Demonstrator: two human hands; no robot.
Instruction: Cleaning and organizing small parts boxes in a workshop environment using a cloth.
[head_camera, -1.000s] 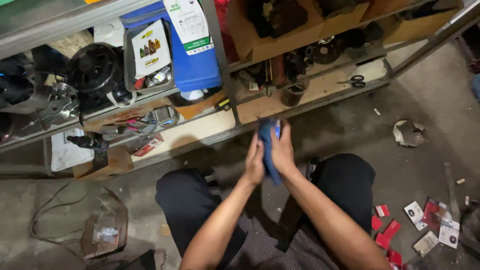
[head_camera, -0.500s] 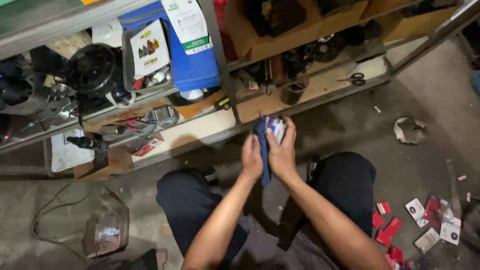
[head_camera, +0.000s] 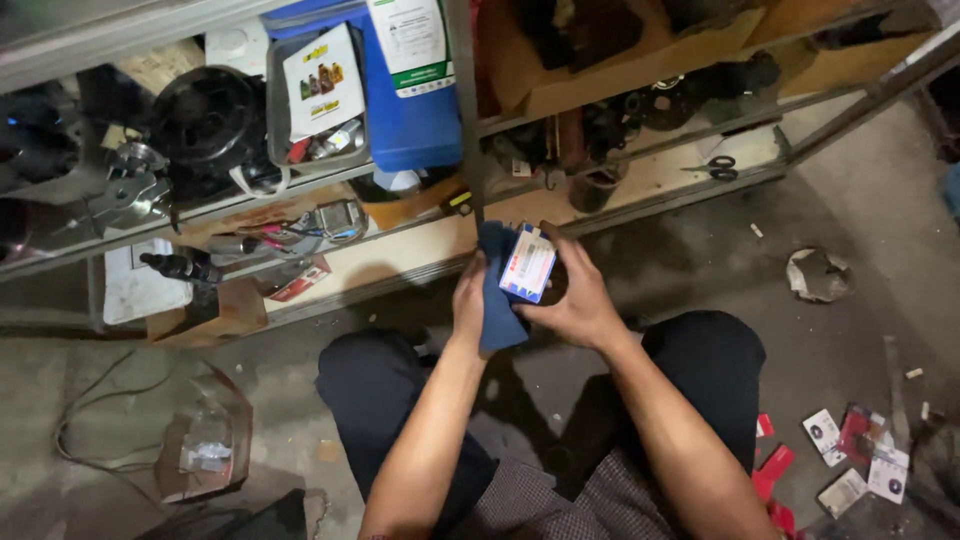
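Head view, the only view. You sit or squat on the concrete floor facing a low metal shelf rack, knees spread, both forearms running up from 6 o'clock toward frame centre.

Your left hand is clenched around a dark blue cloth; the cloth hangs down past the palm and stands up above the fingers, so it sits behind and to the 9 o'clock side of the box. Your right hand grasps a small white-and-blue carton from the 3 o'clock side, fingers curled over its top edge, thumb underneath. The printed face tilts up toward the camera. Judgement: holding it this way keeps the face readable and leaves it against the cloth, as for wiping. The carton is in the air at frame centre, just in front of the lowest shelf edge, touching nothing but hand and cloth.

Surroundings: at 12 o'clock a blue plastic jug on the shelf; at 10 o'clock a black round machine part; at 2 o'clock scissors lying flat on the shelf board. At 4 o'clock, red and white small packets scattered on the floor, well apart from your hands. At 8 o'clock a torn clear package.
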